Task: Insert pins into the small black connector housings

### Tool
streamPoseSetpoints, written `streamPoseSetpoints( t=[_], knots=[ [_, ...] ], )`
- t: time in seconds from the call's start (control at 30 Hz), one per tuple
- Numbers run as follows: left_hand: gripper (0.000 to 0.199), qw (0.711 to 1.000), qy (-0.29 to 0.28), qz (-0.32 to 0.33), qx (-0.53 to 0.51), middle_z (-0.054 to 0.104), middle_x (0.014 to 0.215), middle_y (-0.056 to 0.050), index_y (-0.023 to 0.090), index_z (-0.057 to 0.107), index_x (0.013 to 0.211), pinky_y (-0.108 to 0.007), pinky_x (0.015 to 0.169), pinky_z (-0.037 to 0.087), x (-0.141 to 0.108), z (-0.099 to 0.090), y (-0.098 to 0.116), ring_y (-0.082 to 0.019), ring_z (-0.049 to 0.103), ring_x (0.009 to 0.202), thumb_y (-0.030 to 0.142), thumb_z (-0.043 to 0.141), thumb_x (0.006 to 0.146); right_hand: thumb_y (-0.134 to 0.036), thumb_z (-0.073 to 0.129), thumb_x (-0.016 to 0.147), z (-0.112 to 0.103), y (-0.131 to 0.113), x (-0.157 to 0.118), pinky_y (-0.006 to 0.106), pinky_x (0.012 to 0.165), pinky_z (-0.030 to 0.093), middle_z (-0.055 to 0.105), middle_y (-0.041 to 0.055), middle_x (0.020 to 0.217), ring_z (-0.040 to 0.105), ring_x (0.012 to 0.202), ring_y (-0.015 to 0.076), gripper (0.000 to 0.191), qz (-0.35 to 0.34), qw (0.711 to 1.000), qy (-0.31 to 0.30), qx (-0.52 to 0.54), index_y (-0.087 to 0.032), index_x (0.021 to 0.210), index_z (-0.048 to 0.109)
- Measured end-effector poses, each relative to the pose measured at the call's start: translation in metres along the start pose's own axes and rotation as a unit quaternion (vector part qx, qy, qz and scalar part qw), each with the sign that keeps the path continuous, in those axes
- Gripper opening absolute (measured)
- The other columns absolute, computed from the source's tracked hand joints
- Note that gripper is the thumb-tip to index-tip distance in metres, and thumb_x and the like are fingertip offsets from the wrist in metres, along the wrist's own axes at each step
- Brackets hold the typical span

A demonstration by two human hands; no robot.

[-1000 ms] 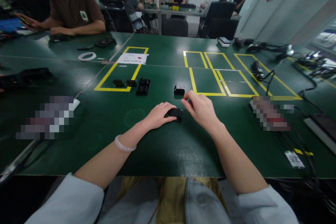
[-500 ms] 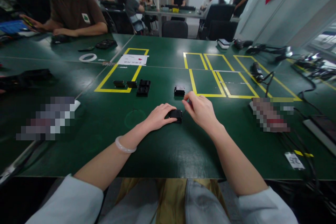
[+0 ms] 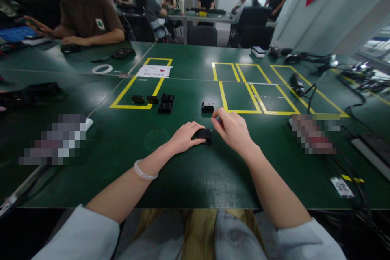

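Note:
A small black rectangular block (image 3: 204, 135) lies on the green table (image 3: 183, 178), gripped from its left side between the thumb and fingers of my left hand (image 3: 187, 136). Just right of it, my right hand (image 3: 231, 126) is closed in a pinch, its fingertips turned toward the block's right end. Something thin and dark seems to run from that pinch to the block, too small to make out. Beyond my hands stands a second black block (image 3: 208, 107) with a lighter top, touched by neither hand.
To the left are a black part with hollows (image 3: 166, 103) and two thin upright black plates, one of them the left plate (image 3: 138, 99). Yellow tape outlines (image 3: 240, 111) mark the table. A white tape ring (image 3: 102, 69) lies farther off; cables (image 3: 359, 187) run along the right. A co-worker (image 3: 91, 20) sits across at left.
Both hands stay almost where they were, the left still on the block and the right still pinched beside it. The whole view has shifted slightly.

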State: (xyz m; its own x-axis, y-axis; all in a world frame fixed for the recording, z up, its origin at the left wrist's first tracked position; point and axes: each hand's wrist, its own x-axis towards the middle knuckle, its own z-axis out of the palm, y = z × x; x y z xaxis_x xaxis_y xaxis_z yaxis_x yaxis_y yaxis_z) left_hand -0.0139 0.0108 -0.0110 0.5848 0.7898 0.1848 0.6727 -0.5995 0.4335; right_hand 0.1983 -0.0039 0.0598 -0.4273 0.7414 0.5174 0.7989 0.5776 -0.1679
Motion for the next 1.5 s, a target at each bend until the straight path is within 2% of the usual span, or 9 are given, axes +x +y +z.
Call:
streamPoseSetpoints(
  t=[0.13,0.3,0.5,0.73,0.83,0.97,1.33,1.5],
  knots=[
    [0.039,1.000,-0.003,-0.005,0.005,0.061,0.116,-0.008,0.022,0.057,0.119,-0.039,0.092,0.044,-0.0001,-0.0007,0.0010,-0.026,0.056,0.105,0.050,0.059,0.092,-0.035,0.040,0.100,-0.0001,0.0000,0.0009,0.027,0.067,0.032,0.064,0.0014,0.068,0.055,0.063,0.0165,0.024,0.011,1.000,-0.003,-0.008,-0.020,0.092,0.057],
    [0.038,1.000,-0.005,-0.002,-0.001,0.061,0.118,-0.007,0.023,0.057,0.119,-0.039,0.093,0.044,-0.0002,-0.0007,0.0010,-0.026,0.056,0.107,0.050,0.058,0.092,-0.023,0.043,0.095,-0.0007,-0.0007,0.0004,0.028,0.068,0.033,0.066,0.0019,0.074,0.057,0.066,0.0164,0.015,0.005,1.000,0.000,0.004,-0.019,0.098,0.057],
    [0.039,1.000,0.000,-0.002,-0.004,0.061,0.116,-0.007,0.023,0.056,0.119,-0.039,0.092,0.044,0.0000,0.0004,-0.0002,-0.026,0.056,0.106,0.050,0.058,0.092,-0.035,0.040,0.099,-0.0010,-0.0005,-0.0001,0.028,0.068,0.033,0.063,0.0014,0.068,0.054,0.062,0.0170,0.023,0.018,1.000,-0.005,-0.002,-0.020,0.094,0.057],
    [0.039,1.000,-0.003,-0.005,-0.006,0.061,0.117,-0.007,0.023,0.057,0.119,-0.039,0.092,0.044,0.0004,0.0005,-0.0004,-0.026,0.056,0.106,0.051,0.058,0.092,-0.021,0.044,0.091,-0.0005,-0.0010,0.0001,0.028,0.070,0.033,0.066,0.0020,0.074,0.057,0.066,0.0171,0.016,0.003,1.000,0.000,-0.004,-0.018,0.100,0.057],
    [0.039,1.000,-0.003,-0.004,-0.006,0.061,0.117,-0.007,0.023,0.057,0.119,-0.039,0.092,0.044,0.0001,0.0007,-0.0012,-0.026,0.056,0.106,0.050,0.058,0.092,-0.028,0.045,0.095,-0.0009,-0.0006,-0.0003,0.029,0.070,0.033,0.065,0.0013,0.072,0.057,0.065,0.0169,0.015,0.002,1.000,0.000,0.000,-0.018,0.098,0.057],
    [0.040,1.000,-0.004,-0.007,-0.001,0.060,0.116,-0.007,0.023,0.057,0.120,-0.039,0.091,0.044,0.0000,0.0005,-0.0014,-0.026,0.056,0.104,0.051,0.058,0.092,-0.038,0.042,0.099,-0.0007,0.0013,-0.0006,0.028,0.070,0.032,0.061,-0.0004,0.064,0.053,0.059,0.0157,0.024,0.009,1.000,-0.004,-0.007,-0.020,0.092,0.057],
    [0.040,1.000,-0.007,-0.010,-0.011,0.061,0.119,-0.007,0.024,0.057,0.120,-0.040,0.093,0.044,0.0000,-0.0020,0.0012,-0.027,0.055,0.108,0.051,0.057,0.092,-0.022,0.043,0.091,0.0001,0.0013,-0.0008,0.028,0.069,0.032,0.064,0.0005,0.071,0.053,0.062,0.0156,0.015,0.008,1.000,-0.002,0.012,-0.020,0.100,0.056],
    [0.040,1.000,-0.007,-0.010,-0.005,0.061,0.117,-0.007,0.023,0.057,0.120,-0.040,0.092,0.044,0.0003,-0.0008,0.0004,-0.026,0.056,0.106,0.051,0.057,0.092,-0.029,0.042,0.096,-0.0027,0.0007,-0.0010,0.028,0.070,0.033,0.064,0.0006,0.071,0.054,0.063,0.0154,0.017,0.000,1.000,-0.004,0.016,-0.020,0.093,0.056]
  ],
)
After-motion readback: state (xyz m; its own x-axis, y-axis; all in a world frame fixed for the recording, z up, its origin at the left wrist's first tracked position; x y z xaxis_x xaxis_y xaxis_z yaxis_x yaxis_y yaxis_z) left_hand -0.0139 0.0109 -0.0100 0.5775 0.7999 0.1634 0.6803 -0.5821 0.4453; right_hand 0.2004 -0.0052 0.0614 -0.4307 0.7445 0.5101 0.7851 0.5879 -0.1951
